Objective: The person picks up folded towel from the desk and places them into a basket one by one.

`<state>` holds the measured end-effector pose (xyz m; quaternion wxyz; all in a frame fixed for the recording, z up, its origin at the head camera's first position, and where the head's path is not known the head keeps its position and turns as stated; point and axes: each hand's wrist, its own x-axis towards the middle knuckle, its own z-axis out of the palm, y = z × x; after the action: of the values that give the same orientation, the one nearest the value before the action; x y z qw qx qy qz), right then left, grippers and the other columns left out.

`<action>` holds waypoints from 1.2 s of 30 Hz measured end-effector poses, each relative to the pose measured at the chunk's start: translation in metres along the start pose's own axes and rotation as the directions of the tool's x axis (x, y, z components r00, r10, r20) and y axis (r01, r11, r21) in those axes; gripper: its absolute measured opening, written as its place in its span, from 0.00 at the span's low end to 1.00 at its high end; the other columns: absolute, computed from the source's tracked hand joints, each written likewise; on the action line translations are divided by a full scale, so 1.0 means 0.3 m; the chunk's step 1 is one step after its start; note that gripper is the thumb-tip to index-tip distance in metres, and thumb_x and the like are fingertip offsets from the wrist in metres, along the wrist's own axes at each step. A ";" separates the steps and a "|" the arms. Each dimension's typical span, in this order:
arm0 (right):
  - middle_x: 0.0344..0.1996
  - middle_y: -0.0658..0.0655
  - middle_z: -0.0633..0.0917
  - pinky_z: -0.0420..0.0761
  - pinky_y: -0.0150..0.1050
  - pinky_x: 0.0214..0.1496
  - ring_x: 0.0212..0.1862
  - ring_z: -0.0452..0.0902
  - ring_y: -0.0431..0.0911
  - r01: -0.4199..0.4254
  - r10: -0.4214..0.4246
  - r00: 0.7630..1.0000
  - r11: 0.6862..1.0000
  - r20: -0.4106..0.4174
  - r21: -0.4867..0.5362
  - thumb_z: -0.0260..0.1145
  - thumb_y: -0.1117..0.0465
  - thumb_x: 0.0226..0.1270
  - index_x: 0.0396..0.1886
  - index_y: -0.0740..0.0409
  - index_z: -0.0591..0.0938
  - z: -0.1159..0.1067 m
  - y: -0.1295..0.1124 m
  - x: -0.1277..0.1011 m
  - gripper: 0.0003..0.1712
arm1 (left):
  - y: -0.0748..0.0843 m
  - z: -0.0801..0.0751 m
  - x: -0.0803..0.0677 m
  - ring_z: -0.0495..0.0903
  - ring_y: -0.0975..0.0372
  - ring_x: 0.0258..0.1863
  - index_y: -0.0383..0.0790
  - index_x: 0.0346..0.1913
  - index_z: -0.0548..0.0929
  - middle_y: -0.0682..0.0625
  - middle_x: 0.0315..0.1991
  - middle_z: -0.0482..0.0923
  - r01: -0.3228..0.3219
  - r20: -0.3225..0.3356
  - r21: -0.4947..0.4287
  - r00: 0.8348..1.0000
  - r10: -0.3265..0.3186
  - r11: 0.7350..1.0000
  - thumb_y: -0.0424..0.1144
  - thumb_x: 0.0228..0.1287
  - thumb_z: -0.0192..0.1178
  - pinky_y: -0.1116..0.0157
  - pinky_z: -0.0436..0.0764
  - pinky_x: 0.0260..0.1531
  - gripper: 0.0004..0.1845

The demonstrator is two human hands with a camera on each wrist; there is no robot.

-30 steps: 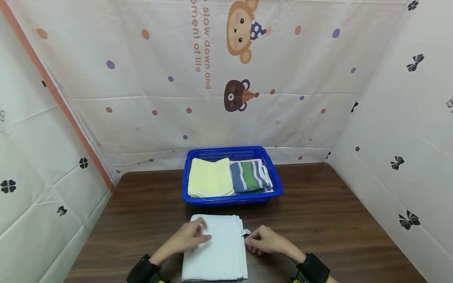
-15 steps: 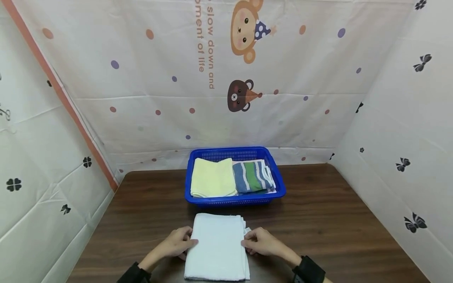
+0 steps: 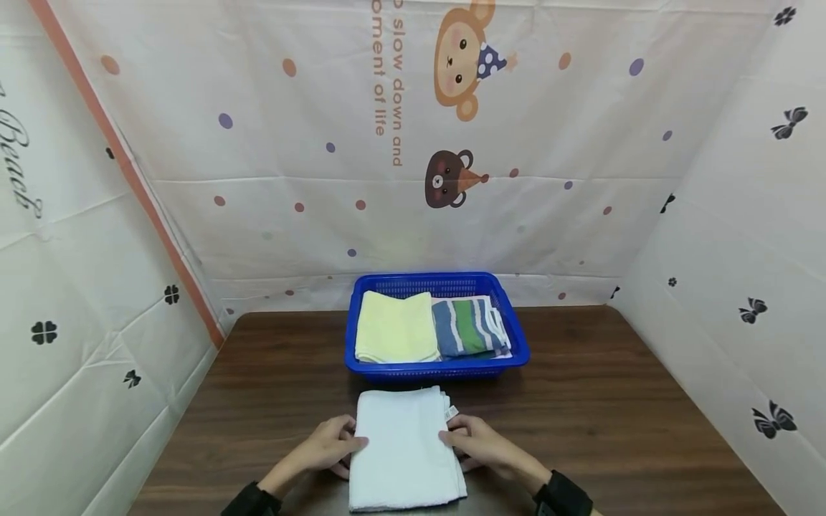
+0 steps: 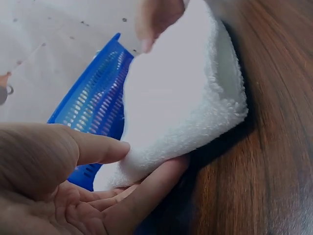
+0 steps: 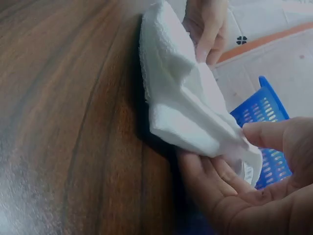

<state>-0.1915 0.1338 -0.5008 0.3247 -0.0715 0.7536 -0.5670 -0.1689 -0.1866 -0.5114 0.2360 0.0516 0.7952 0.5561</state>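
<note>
A folded white towel (image 3: 405, 451) with a small label on its right edge is at the front of the table. My left hand (image 3: 328, 446) pinches its left edge, thumb on top and fingers beneath, as the left wrist view shows on the towel (image 4: 168, 93). On the opposite edge my right hand (image 3: 480, 443) grips in the same way; the right wrist view shows the towel (image 5: 188, 107) sagging in folds between the hands. The towel's edges look lifted off the wood; its middle underside is hidden.
Behind the towel stands a blue plastic basket (image 3: 439, 369). Inside it lie a folded yellow towel (image 3: 396, 328) and a striped blue-green towel (image 3: 467, 326) side by side. The dark wood table (image 3: 600, 423) meets printed cloth walls (image 3: 310, 236) at the back and sides.
My left hand has moved from above the towel to its left edge and taken hold. The right hand now grips the right edge, and the towel has lifted slightly and shifted.
</note>
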 end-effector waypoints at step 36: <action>0.18 0.48 0.74 0.88 0.48 0.27 0.24 0.84 0.44 0.293 -0.331 0.936 0.920 -0.118 -0.260 0.67 0.60 0.73 0.44 0.68 0.78 -0.130 -0.386 -0.076 0.13 | 0.403 -0.224 -0.034 0.87 0.54 0.43 0.30 0.65 0.70 0.43 0.47 0.85 -0.094 0.221 -0.139 0.967 0.123 0.986 0.42 0.76 0.58 0.55 0.89 0.43 0.24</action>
<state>-0.2261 0.1361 -0.3816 0.1577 -0.1840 0.8186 -0.5207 -0.2107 -0.2024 -0.3801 0.2980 0.1437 0.7216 0.6082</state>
